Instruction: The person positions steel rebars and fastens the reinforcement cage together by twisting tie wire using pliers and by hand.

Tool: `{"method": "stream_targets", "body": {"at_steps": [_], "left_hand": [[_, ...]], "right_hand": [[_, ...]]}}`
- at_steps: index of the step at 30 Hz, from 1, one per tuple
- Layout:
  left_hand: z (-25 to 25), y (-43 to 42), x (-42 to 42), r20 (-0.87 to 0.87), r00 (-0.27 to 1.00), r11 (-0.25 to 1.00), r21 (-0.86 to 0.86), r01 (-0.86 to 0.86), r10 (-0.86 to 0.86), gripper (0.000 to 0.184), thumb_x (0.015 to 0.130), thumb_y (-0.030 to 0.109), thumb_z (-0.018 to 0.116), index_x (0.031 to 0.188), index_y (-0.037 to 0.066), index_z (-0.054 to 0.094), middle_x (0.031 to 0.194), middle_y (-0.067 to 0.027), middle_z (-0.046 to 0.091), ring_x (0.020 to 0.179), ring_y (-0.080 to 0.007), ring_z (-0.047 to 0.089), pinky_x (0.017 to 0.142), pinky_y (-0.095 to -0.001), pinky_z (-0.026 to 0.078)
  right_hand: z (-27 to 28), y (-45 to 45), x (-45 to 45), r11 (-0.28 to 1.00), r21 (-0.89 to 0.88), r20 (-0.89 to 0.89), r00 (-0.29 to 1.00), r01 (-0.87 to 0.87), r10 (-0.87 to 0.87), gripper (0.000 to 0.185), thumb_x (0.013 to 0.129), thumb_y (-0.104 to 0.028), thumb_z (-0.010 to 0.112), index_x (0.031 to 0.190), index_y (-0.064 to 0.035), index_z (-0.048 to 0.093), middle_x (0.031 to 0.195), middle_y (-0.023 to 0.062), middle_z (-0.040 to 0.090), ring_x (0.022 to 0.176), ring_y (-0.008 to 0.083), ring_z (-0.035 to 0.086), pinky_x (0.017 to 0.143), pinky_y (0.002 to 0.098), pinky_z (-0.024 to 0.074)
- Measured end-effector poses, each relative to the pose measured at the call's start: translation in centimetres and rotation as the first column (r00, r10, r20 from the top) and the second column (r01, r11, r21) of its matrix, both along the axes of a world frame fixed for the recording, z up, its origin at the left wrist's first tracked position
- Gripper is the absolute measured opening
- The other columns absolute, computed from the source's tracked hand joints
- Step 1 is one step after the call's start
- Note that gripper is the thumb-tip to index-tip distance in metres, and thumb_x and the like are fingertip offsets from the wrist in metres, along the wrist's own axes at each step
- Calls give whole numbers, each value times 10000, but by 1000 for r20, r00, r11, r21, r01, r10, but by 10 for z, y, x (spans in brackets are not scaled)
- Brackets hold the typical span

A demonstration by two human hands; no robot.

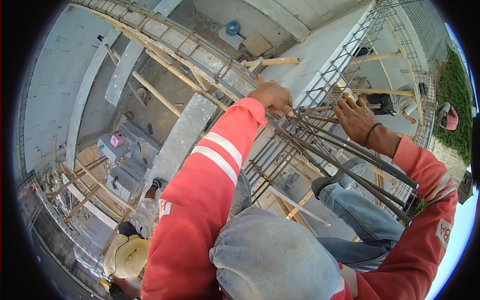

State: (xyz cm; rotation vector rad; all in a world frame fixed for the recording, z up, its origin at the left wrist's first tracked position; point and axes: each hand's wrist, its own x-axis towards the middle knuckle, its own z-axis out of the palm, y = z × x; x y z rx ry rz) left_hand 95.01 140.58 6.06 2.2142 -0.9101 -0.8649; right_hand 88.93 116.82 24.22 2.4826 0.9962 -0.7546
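Note:
In the head view, my left hand point(272, 97) is at the rebar junction beside the top of the wall, its fingers bent against the bars; what it grips is hidden. My right hand point(354, 117) is to the right, fingers curled by the rebar cage point(330, 82), near a bar end. Between and below the hands, several thick dark rebars point(350, 172) run down to the right. A vertical column cage point(275, 157) stands below the junction. Both sleeves are red with pale bands.
Bamboo poles point(157, 93) cross the space at the left. A pink container point(118, 139) sits on grey blocks below. One person in a yellow top point(125, 255) is at the lower left; others are at the right. A blue bottle point(232, 28) lies at the top.

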Motion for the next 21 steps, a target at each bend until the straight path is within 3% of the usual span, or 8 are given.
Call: {"method": "stream_targets", "body": {"at_steps": [4, 6, 7, 10, 12, 15, 21], "left_hand": [[22, -8, 13, -170, 985, 984, 165, 71, -42, 349, 812, 439, 757, 1044, 179, 769, 920, -120, 734, 1017, -355, 651, 1038, -710, 178], [22, -7, 15, -183, 976, 978, 145, 148, -121, 481, 783, 464, 777, 1199, 229, 719, 1146, -108, 712, 1125, -341, 620, 940, -751, 245], [22, -7, 14, -182, 975, 977, 145, 155, -128, 481, 783, 464, 777, 1199, 229, 719, 1146, -108, 712, 1125, -341, 620, 940, -751, 245], [15, -6, 10, -127, 988, 983, 150, 108, -90, 448, 786, 438, 782, 1166, 204, 737, 1080, -119, 729, 1078, -336, 649, 926, -701, 287], [8, -7, 8, -122, 990, 994, 81, 76, -66, 425, 781, 416, 790, 1133, 180, 751, 1041, -127, 736, 1027, -335, 665, 929, -595, 319], [7, -8, 8, -109, 992, 991, 112, 74, -61, 422, 784, 404, 789, 1132, 168, 752, 1045, -134, 733, 1035, -327, 661, 935, -512, 335], [15, -11, 4, -80, 997, 984, 175, 32, -18, 372, 775, 371, 788, 1097, 185, 769, 1013, -102, 738, 991, -281, 664, 886, -501, 279]], "right_hand": [[-3, -3, -5, 997, -75, 7, 1000, -20, 21, 374, 917, -107, 481, 1255, 47, 517, 1362, 214, 473, 1279, 374, 464, 1087, 582, 319], [-4, -4, -6, 996, -88, 2, 1000, 15, -15, 381, 910, -102, 488, 1258, 50, 516, 1385, 216, 461, 1288, 379, 455, 1094, 605, 303], [-6, -4, -7, 997, -73, -12, 999, 34, -35, 383, 903, -100, 496, 1254, 51, 520, 1387, 212, 458, 1291, 378, 451, 1088, 614, 303], [-15, -2, -7, 995, -75, -33, 997, 63, -65, 391, 887, -94, 509, 1250, 52, 523, 1388, 209, 454, 1290, 378, 448, 1077, 629, 306], [-18, 0, -5, 993, -86, -36, 996, 76, -80, 397, 880, -91, 515, 1250, 51, 522, 1387, 209, 452, 1285, 379, 449, 1071, 633, 309], [-15, 2, 1, 993, -66, -69, 992, 98, -102, 404, 870, -86, 520, 1252, 47, 524, 1374, 212, 456, 1265, 376, 464, 1059, 628, 321], [-17, 0, 1, 997, -67, 2, 999, 37, -37, 375, 914, -123, 485, 1258, 17, 542, 1336, 200, 506, 1228, 343, 514, 1065, 556, 336]]}}
